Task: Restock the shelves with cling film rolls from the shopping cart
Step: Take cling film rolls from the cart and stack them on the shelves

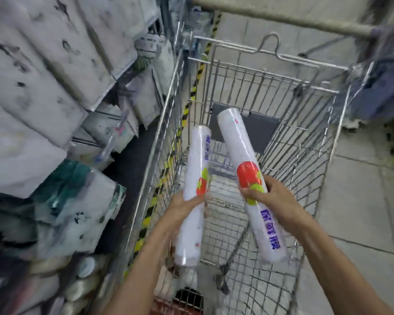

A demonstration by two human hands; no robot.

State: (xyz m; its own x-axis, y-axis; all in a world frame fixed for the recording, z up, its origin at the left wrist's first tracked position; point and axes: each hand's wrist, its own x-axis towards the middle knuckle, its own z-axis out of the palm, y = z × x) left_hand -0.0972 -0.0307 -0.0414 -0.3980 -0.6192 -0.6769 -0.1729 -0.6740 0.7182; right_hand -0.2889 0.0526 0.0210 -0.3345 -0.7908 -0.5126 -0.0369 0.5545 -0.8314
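Mostly white rolls [197, 155], red-green print.

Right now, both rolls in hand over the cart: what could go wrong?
The left hand and right hand each grip one glossy roll single-handed: the left cling film roll or right cling film roll could slip. The left roll's ends overhang near the shopping cart wall; may snag swinging shelfward. The shelf packages look crammed; may topple.

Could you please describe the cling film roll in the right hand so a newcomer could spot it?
Find the silver wire shopping cart. Over its basket each hand holds a roll; the right hand grips this white plastic-wrapped cling film roll. Unlike the roll in the left hand, it shows large blue lettering on its near half.
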